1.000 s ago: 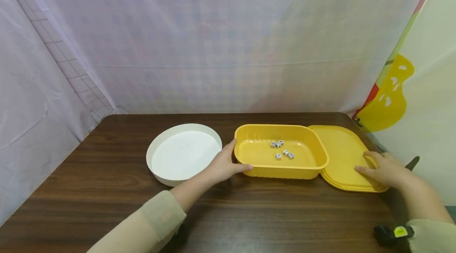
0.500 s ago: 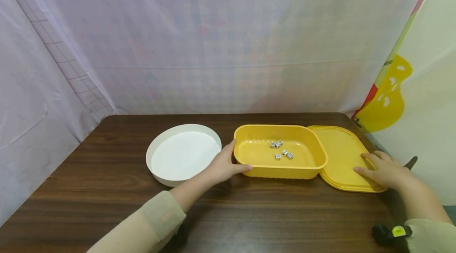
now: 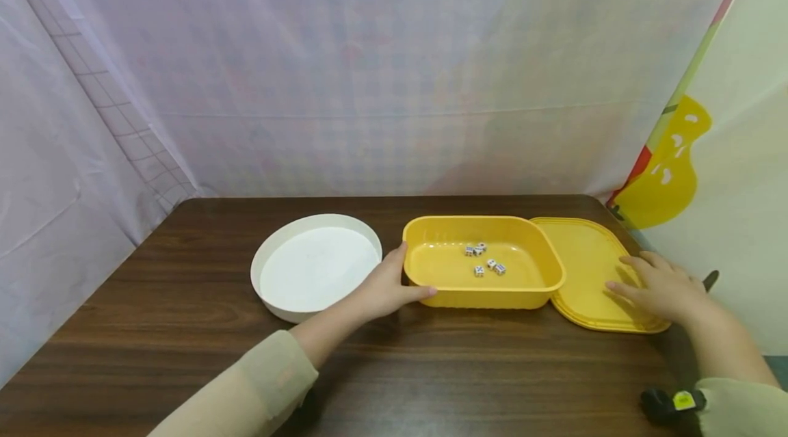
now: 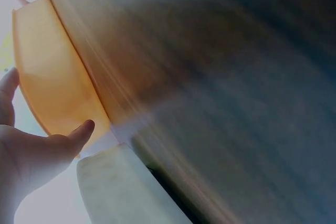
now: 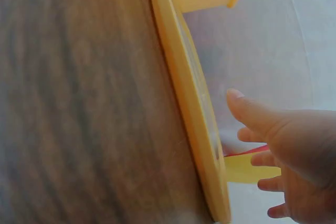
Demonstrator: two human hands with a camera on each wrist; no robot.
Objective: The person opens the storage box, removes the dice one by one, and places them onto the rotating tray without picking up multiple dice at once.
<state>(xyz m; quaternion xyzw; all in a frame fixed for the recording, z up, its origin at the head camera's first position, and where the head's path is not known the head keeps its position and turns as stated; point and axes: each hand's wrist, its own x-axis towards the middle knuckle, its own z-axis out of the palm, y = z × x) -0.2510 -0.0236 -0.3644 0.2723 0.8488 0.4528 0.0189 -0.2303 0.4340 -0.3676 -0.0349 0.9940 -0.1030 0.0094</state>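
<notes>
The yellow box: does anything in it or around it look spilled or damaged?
Nothing stands out. The dice lie loose inside the upright box, none visible outside, and the lid lies flat beside it. Whether the lid's edge runs under the box, I cannot tell.

Your head view is softly and evenly lit, with small glints inside the yellow tub, a pale sheen on the near tabletop and a faint shadow on the far curtain. In your left wrist view, glare whites out the surroundings of your left hand; both wrist views look hazy, their wood grain blurred.
</notes>
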